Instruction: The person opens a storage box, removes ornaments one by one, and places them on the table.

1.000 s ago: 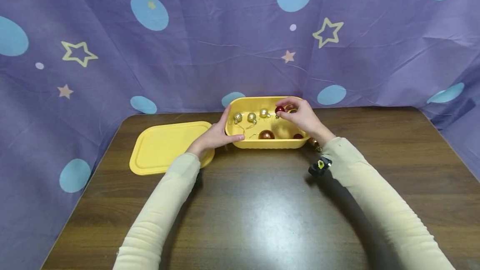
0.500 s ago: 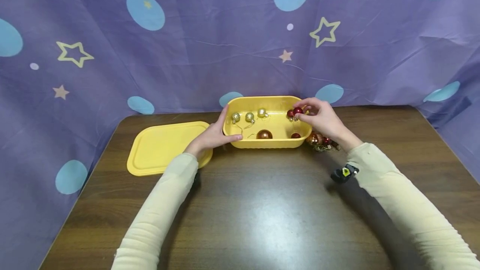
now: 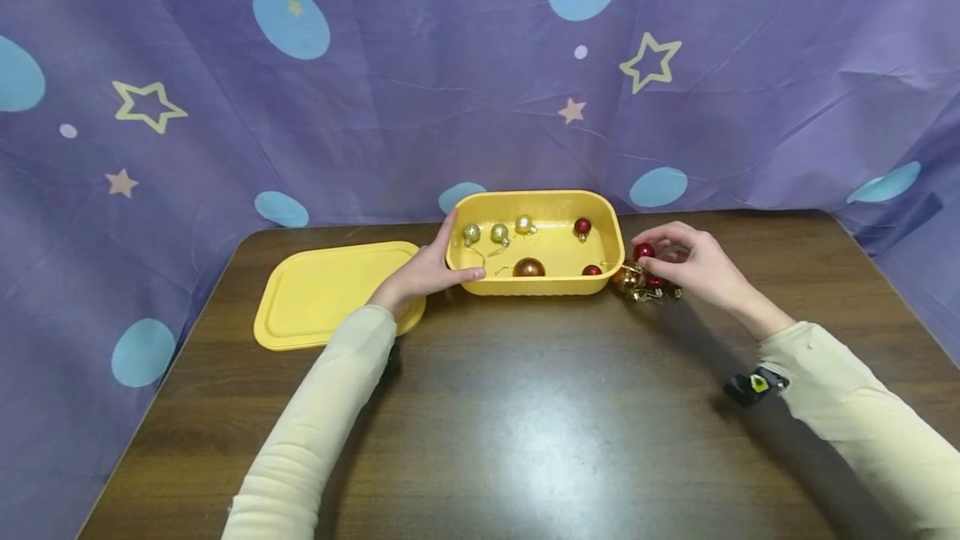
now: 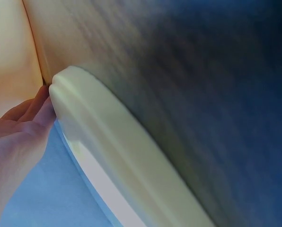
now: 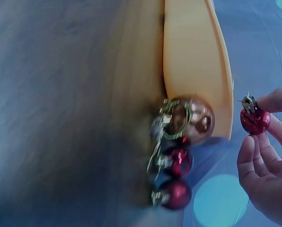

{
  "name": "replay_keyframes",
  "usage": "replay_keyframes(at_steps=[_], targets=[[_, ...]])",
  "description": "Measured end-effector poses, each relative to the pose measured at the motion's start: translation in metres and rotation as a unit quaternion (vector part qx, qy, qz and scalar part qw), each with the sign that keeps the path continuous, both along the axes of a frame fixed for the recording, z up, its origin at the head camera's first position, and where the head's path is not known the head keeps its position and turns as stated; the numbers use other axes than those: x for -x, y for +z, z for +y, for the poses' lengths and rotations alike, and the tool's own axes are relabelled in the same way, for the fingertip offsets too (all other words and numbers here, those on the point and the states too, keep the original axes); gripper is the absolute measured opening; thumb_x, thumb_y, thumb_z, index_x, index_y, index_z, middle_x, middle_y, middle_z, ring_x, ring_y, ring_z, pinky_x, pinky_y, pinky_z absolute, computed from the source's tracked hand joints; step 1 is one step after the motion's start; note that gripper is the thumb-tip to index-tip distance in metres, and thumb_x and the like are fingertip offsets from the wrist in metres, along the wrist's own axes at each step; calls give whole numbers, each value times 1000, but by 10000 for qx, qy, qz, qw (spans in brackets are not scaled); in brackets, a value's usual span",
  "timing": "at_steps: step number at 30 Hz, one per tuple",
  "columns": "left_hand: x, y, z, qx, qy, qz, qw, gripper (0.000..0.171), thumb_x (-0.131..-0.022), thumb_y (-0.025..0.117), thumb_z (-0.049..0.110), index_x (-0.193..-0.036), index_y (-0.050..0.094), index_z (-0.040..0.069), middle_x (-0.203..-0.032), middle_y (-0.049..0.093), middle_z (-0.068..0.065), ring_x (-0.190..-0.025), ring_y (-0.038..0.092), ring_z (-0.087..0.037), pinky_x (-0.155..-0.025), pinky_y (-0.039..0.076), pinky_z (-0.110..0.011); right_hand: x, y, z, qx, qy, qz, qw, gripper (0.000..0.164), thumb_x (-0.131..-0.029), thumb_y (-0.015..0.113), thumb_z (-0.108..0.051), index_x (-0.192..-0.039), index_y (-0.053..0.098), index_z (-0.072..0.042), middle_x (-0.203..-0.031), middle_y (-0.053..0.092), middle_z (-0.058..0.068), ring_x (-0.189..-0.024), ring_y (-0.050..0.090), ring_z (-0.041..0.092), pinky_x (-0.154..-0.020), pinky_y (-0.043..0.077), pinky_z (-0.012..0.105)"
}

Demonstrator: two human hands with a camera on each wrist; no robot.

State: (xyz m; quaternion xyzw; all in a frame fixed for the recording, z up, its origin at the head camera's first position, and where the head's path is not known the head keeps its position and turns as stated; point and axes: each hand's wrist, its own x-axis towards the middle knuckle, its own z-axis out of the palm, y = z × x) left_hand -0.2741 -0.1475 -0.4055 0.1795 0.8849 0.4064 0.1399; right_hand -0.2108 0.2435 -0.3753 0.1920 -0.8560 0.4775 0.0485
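Honestly, with the yellow box (image 3: 540, 287) gripped at its left end by the left hand (image 3: 427, 275) and a red bauble (image 5: 256, 123) pinched by the right hand (image 3: 701, 267) just past its right end, the pile (image 5: 180, 162) there could get dragged along if a gold string (image 3: 615, 265) is snagged.

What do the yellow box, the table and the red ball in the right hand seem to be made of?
Yellow box: probably plastic, smooth, with even colour and rounded corners.
Table: wood or wood-look laminate, satin; brown grain and a soft reflection.
Red ball: glossy, with bright highlights; plastic or glass, unclear.
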Motion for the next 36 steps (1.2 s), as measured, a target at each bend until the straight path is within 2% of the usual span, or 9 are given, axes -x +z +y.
replay_keyframes(at_steps=[5, 7, 10, 17, 22, 28, 36], targets=[[0, 0, 0, -41, 5, 18, 10000, 115, -83, 77, 33, -155, -12, 23, -123, 58, -26, -88, 62, -31, -88, 45, -45, -9, -1, 16, -133, -160, 53, 9998, 27, -86, 68, 5, -112, 64, 9, -103, 61, 19, -84, 60, 6, -70, 47, 14], [-1, 0, 0, -35, 2, 29, 10000, 114, -83, 77, 33, -155, -12, 23, -125, 57, -27, -91, 61, -32, -89, 45, -45, -4, -12, 27, -209, -220, 60, 9995, 28, -86, 69, 3, -113, 65, 6, -103, 62, 15, -84, 60, 6, -70, 47, 14], [0, 0, -1, -8, 31, -11, 10000, 115, -83, 77, 34, -155, -12, 23, -130, 53, -28, -92, 61, -32, -90, 44, -45, -3, -19, 38, -280, -356, 30, 9990, 28, -85, 71, 0, -113, 67, 1, -102, 64, 10, -83, 60, 5, -69, 47, 14], [1, 0, 0, 78, 27, -61, 9999, 115, -83, 76, 37, -155, -13, 25, -138, 46, -30, -99, 60, -33, -94, 43, -46, -6, -32, 56, -580, -360, 163, 9975, 29, -83, 70, 5, -112, 67, 4, -103, 62, 15, -84, 58, 3, -71, 45, 11], [1, 1, 0, 123, 31, -24, 9999, 115, -83, 76, 37, -155, -13, 24, -141, 41, -31, -108, 57, -36, -98, 40, -47, -5, -38, 64, -716, -523, 131, 9960, 29, -83, 69, 5, -112, 66, 4, -104, 61, 17, -84, 57, 0, -71, 44, 9], [2, 2, 1, 154, 46, -12, 9999, 114, -83, 76, 38, -155, -12, 25, -140, 42, -31, -106, 57, -35, -98, 41, -46, -5, -41, 70, -869, -692, 79, 9938, 29, -84, 70, 2, -113, 67, 3, -107, 58, 15, -86, 54, -2, -72, 44, 9], [1, 1, -1, 107, 25, -83, 9999, 115, -83, 76, 37, -154, -13, 26, -145, 35, -32, -117, 52, -38, -103, 36, -48, -2, -48, 74, -756, -596, 31, 9953, 28, -83, 69, 4, -111, 66, 6, -100, 63, 22, -82, 57, -5, -71, 43, 8]])
